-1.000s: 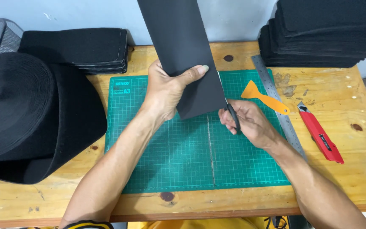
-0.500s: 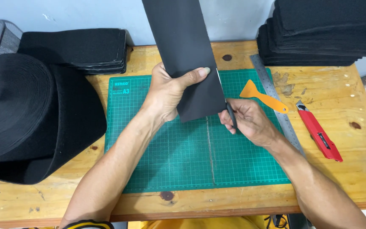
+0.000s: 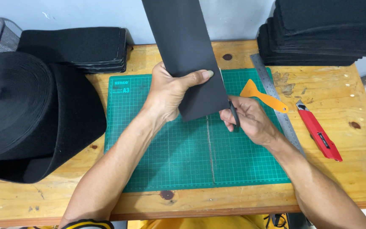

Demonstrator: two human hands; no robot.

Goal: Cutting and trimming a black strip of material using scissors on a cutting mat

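My left hand grips a long black strip of stiff fabric, holding it up over the green cutting mat; the thumb lies across its face. My right hand is closed on a thin dark tool at the strip's lower right edge. The tool's kind is hard to tell. The strip runs up out of the top of the frame.
A big roll of black strip lies at the left. Stacks of cut black pieces sit at the back left and back right. On the wooden table right of the mat lie a steel ruler, an orange scraper and a red utility knife.
The strip and my left hand have shifted slightly; my right hand has stayed at the strip's lower right edge with the tool.
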